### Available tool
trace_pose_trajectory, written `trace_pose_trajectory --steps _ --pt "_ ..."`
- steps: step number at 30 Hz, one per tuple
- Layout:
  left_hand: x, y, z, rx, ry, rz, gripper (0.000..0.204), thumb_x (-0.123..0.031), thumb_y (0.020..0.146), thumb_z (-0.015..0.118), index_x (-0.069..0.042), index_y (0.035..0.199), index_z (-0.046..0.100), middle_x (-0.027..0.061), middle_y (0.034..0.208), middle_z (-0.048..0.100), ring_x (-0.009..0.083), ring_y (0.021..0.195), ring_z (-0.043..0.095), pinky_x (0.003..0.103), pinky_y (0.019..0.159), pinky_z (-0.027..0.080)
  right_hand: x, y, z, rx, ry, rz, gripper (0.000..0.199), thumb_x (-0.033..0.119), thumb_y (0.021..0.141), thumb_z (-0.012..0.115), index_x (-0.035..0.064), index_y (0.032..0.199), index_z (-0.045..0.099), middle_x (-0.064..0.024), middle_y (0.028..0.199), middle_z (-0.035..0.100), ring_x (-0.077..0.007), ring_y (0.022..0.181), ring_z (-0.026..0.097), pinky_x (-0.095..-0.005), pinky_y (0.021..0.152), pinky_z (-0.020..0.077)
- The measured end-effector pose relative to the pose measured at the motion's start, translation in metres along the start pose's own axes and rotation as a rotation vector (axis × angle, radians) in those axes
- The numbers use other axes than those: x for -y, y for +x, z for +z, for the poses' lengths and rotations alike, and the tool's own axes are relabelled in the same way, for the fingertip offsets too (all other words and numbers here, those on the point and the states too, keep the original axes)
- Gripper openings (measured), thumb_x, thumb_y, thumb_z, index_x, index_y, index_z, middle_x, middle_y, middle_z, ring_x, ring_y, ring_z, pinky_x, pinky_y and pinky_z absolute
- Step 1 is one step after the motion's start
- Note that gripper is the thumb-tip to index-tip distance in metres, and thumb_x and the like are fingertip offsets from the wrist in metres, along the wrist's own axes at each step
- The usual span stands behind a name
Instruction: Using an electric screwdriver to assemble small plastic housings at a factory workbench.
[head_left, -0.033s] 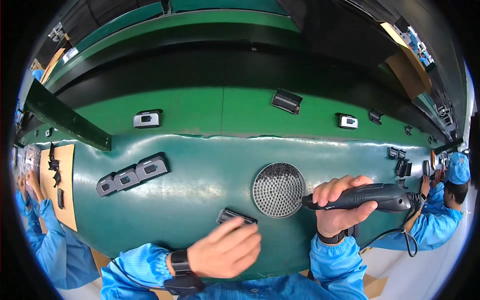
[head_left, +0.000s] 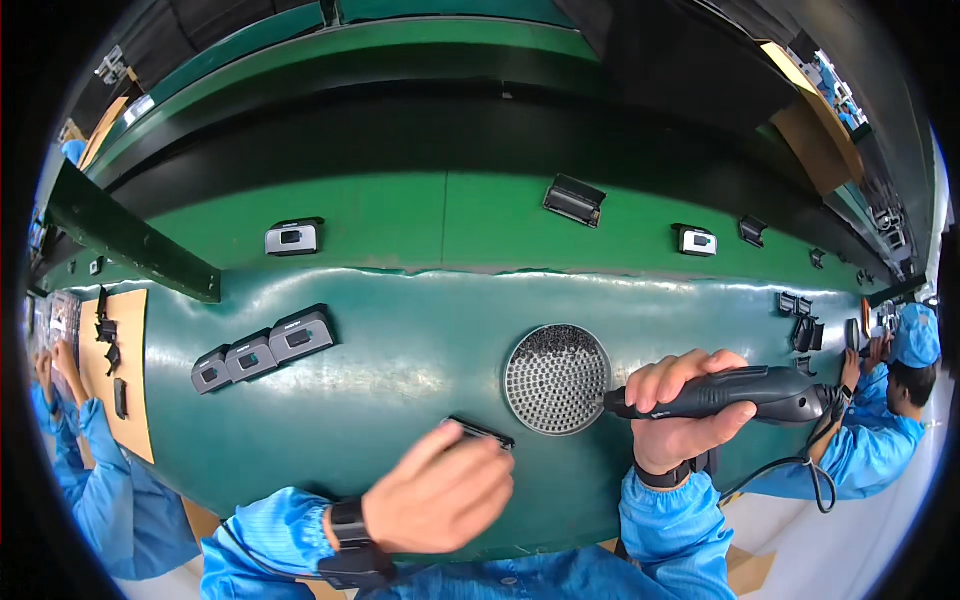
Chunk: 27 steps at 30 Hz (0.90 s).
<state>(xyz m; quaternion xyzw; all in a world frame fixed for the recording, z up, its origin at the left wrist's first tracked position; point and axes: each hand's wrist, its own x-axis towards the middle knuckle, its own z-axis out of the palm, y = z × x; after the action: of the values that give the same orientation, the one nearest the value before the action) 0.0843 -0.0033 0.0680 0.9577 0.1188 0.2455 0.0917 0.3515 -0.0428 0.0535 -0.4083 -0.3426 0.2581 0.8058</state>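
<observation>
The person's left hand covers part of one black part; whether the fingers pinch it cannot be told. The right hand wraps one dark power screwdriver, pointing at one round tray left of that grip. Beyond the left hand, three grey housings line the green table; farther, a green ledge bears two silver-fronted units. One blue-capped co-worker is well right of the screwdriver grip.

Black handheld tool, grey round tray with a dotted pattern, black part, teal-green mat, brighter green strip, grey-and-black housings, tan board, light blue sleeves.
</observation>
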Motion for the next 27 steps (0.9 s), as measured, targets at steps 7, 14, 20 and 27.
trace_pose_trajectory --steps 7,14,20,27 --pt "0.017 -0.02 0.025 0.077 -0.137 -0.213 0.046 -0.017 0.071 0.083 -0.008 0.115 0.074 0.0133 0.127 0.062 0.0304 0.109 0.059 0.041 0.089 0.053 -0.013 -0.003 0.001 0.01 -0.018 -0.017 0.069 0.08 0.092 0.044 0.0142 0.113 0.04 -0.0072 0.069 0.053 -0.0195 0.049 0.053 -0.0372 0.046 0.0485" --pt "0.016 -0.023 0.041 0.085 -0.1 -0.356 0.044 -0.026 0.074 0.084 -0.023 0.117 0.075 0.0087 0.134 0.06 0.0356 0.125 0.053 0.057 0.101 0.04 -0.028 -0.011 0.008 0.232 -0.153 -0.106 0.067 0.076 0.093 0.05 0.0139 0.117 0.042 -0.0085 0.07 0.055 -0.0208 0.05 0.055 -0.0373 0.047 0.0501" --pt "0.027 -0.039 0.046 0.128 -0.13 -0.373 0.042 -0.027 0.077 0.083 -0.026 0.118 0.075 0.0077 0.139 0.059 0.0443 0.136 0.045 0.065 0.109 0.035 -0.014 -0.029 0.008 0.188 0.093 -0.196 0.063 0.068 0.096 0.054 0.0126 0.123 0.044 -0.0096 0.077 0.056 -0.0226 0.055 0.056 -0.0382 0.047 0.0509" --pt "0.041 -0.047 0.059 0.132 -0.177 -0.393 0.038 -0.028 0.076 0.083 -0.027 0.114 0.078 0.0037 0.14 0.059 0.0427 0.138 0.043 0.065 0.111 0.033 -0.039 -0.068 0.039 0.318 0.088 -0.171 0.052 0.056 0.098 0.061 0.01 0.114 0.042 -0.0104 0.071 0.058 -0.0224 0.051 0.058 -0.0354 0.042 0.0522"
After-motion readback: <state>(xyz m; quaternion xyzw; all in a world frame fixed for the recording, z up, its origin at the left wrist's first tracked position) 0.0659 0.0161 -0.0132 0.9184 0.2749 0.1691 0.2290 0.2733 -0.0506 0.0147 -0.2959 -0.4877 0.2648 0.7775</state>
